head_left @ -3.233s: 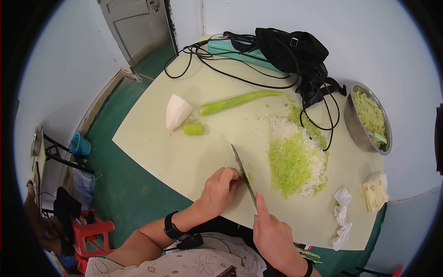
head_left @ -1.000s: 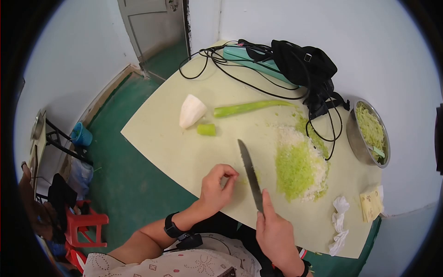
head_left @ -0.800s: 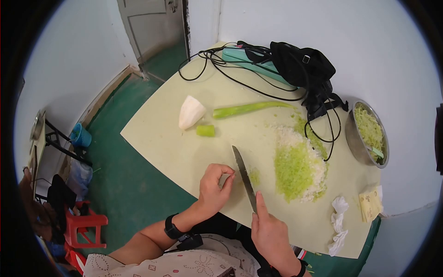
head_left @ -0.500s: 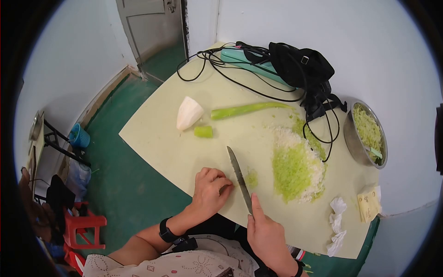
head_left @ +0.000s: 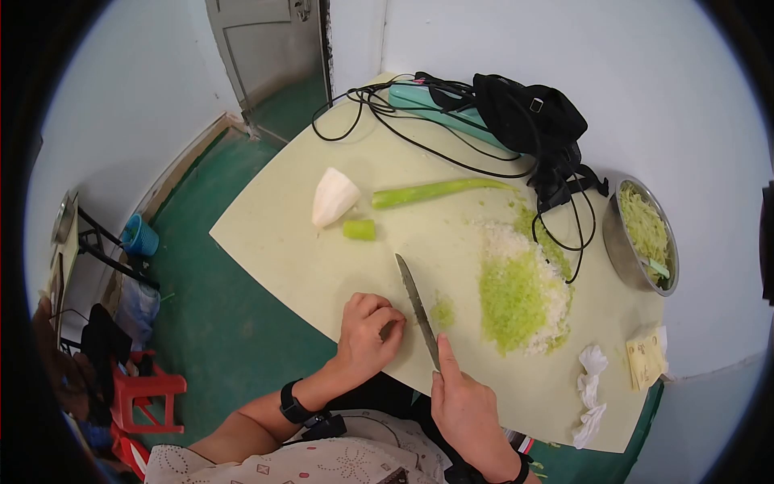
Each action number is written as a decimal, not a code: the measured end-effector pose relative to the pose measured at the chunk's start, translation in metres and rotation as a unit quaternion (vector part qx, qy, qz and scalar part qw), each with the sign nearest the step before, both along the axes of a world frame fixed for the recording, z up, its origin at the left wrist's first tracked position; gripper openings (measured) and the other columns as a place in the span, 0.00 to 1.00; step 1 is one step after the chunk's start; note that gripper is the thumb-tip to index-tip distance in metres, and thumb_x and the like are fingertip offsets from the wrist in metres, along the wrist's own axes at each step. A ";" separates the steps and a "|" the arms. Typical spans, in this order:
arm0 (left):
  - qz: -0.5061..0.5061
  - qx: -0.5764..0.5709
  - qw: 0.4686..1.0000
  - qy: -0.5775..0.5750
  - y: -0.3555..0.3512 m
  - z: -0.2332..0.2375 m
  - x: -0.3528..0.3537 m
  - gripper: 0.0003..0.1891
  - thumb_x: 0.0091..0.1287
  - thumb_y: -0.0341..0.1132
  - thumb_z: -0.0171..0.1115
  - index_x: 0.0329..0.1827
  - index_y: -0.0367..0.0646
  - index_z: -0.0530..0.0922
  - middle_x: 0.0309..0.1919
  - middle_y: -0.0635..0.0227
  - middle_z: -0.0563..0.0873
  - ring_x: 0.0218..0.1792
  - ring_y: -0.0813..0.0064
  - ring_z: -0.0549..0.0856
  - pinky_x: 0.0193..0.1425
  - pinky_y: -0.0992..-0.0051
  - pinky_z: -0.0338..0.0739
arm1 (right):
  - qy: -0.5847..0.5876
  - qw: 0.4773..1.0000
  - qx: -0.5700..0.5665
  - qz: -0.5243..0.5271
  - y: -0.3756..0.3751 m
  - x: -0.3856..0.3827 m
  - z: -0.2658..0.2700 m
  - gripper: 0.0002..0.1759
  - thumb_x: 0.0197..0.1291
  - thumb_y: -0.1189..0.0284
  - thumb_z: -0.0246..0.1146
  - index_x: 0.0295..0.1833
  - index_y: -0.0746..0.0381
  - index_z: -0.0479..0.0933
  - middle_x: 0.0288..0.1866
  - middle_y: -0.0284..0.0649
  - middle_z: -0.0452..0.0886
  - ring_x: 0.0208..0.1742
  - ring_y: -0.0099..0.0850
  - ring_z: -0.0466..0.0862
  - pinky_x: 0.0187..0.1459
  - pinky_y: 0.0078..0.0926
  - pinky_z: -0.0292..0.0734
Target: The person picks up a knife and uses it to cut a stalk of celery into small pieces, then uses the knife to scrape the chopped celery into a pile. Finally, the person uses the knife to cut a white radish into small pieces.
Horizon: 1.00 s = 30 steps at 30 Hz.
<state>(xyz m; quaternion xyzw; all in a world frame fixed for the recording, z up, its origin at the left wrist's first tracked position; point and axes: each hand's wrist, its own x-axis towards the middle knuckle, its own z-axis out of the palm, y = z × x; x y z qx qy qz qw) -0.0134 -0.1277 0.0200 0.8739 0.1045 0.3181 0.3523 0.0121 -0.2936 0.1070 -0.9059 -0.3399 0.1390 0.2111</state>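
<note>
My right hand [head_left: 466,407] grips a knife [head_left: 414,294] by the handle, index finger along its spine, with the blade pointing away from me over the table. Left of the blade, my left hand [head_left: 369,331] rests on the table with its fingers curled; whatever lies under them is hidden. A small patch of chopped green bits [head_left: 441,311] sits just right of the blade. Further right spreads a larger pile of finely chopped green and white vegetable [head_left: 516,298]. Beyond the knife tip lie a short green stem piece [head_left: 359,230], a peeled white chunk [head_left: 334,198] and a long green stem [head_left: 439,192].
A metal bowl [head_left: 630,256] of shredded vegetable stands at the right edge. Crumpled tissues [head_left: 591,395] and a yellow packet [head_left: 646,361] lie nearer. A black bag [head_left: 528,114] with cables and a teal case [head_left: 443,111] occupy the back. A red stool [head_left: 151,391] stands on the floor.
The view has shifted very slightly. The knife blade has moved a little beside my left fingers; both hands stay in nearly the same place.
</note>
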 end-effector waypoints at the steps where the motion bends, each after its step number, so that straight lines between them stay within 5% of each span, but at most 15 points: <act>1: 0.000 0.002 1.000 -0.003 0.001 0.000 0.000 0.07 0.46 0.21 0.66 0.27 0.42 0.80 0.30 0.66 0.78 0.36 0.63 0.75 0.39 0.68 0.70 | 0.001 1.000 0.003 0.001 0.000 0.000 0.002 0.30 0.60 0.75 0.56 0.68 0.67 0.60 0.18 0.45 0.75 0.18 0.43 0.77 0.24 0.38 0.72; 10: 0.035 -0.049 0.998 -0.034 -0.001 -0.001 -0.003 0.08 0.49 0.21 0.64 0.31 0.39 0.78 0.34 0.61 0.76 0.37 0.62 0.74 0.39 0.69 0.69 | -0.025 1.000 0.007 -0.009 -0.006 0.002 -0.001 0.30 0.59 0.75 0.55 0.68 0.66 0.60 0.18 0.46 0.75 0.19 0.44 0.77 0.25 0.39 0.72; 30: -0.002 0.015 1.000 0.005 0.000 0.000 -0.003 0.05 0.48 0.25 0.68 0.29 0.42 0.83 0.32 0.67 0.79 0.38 0.63 0.75 0.43 0.67 0.69 | -0.045 0.998 0.012 -0.035 -0.013 0.017 0.001 0.30 0.59 0.75 0.56 0.68 0.66 0.61 0.15 0.44 0.73 0.15 0.42 0.74 0.21 0.38 0.70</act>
